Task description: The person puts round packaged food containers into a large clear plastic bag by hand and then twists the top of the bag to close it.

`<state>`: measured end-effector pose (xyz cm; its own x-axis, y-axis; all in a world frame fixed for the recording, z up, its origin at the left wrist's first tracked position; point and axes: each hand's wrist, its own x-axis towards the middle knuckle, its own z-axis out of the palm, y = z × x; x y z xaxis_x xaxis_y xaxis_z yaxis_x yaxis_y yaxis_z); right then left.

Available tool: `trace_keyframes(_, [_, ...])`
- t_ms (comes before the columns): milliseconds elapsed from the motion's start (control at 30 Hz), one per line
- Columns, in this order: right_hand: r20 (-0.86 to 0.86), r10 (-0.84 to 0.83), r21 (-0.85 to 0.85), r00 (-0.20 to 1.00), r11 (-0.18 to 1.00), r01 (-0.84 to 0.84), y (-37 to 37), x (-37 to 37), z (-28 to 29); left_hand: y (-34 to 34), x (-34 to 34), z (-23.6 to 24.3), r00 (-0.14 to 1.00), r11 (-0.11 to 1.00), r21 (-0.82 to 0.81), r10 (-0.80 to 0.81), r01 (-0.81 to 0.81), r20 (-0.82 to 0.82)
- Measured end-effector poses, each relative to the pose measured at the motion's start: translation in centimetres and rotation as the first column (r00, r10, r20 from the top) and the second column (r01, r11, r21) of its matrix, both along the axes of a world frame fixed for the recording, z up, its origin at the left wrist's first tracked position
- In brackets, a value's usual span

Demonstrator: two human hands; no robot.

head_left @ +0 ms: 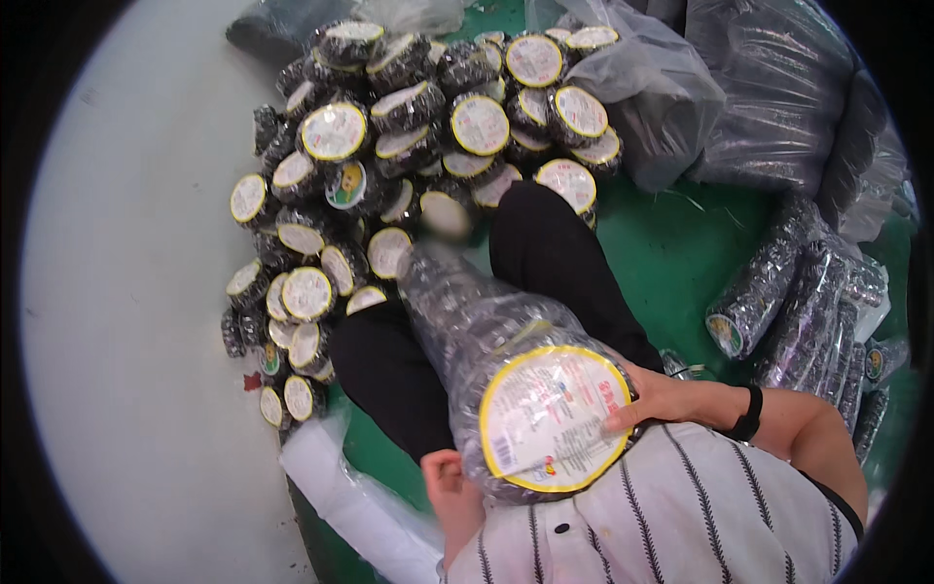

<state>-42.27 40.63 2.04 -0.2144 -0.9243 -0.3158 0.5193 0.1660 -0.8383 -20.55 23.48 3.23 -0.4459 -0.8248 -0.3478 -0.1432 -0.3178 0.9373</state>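
Across my lap lies a long clear plastic bag (462, 307) with round black packs stacked inside it. The pack at the near end (550, 414) turns its white, yellow-rimmed label up toward me. My right hand (650, 397) grips this pack from the right, thumb on the label and the other fingers hidden behind its edge. Low on the left side of the bag is my left hand (452, 487), its fingers curled in; whether they pinch the plastic cannot be made out. At the far end of the bag, a blurred round pack (446, 216) shows a pale face.
A heap of round black packs (389, 146) with labels rises beyond my knees. Large filled plastic bags (764, 92) stand at the back right. Several filled long bags (769, 277) lie on the green floor (662, 248) at right. White plastic sheeting (360, 506) is at my left.
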Motion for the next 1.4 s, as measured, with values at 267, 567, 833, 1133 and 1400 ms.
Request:
trace_keyframes(267, [-0.770,-0.597,-0.601,-0.225,0.797,-0.059,-16.5,-5.2,11.1,-3.3,-6.3,9.1,0.821,0.977,-0.192,-0.182,0.091,-0.541])
trace_keyframes(567, [-0.821,-0.163,-0.481,0.548,0.714,-0.509,-15.2,-17.9,4.7,-11.9,-5.1,15.2,0.388,0.922,-0.142,-0.287,0.361,-0.876])
trace_keyframes(833, [-0.907,0.218,0.003,-0.360,0.858,0.513,-14.4,-34.8,-36.6,-11.6,-3.5,15.3,0.802,0.971,-0.216,-0.045,-0.106,-0.595])
trace_keyframes(1133, [-0.389,-0.610,-0.874,0.690,0.482,-0.067,-16.8,-14.6,20.6,-16.5,-8.5,13.5,0.970,0.488,-0.851,-0.226,0.192,0.089])
trace_keyframes(1400, [-0.049,-0.176,-0.044,0.983,0.984,0.174,-1.0,-1.8,3.2,0.1,2.8,2.5,0.695,0.323,-0.871,-0.718,0.370,0.029])
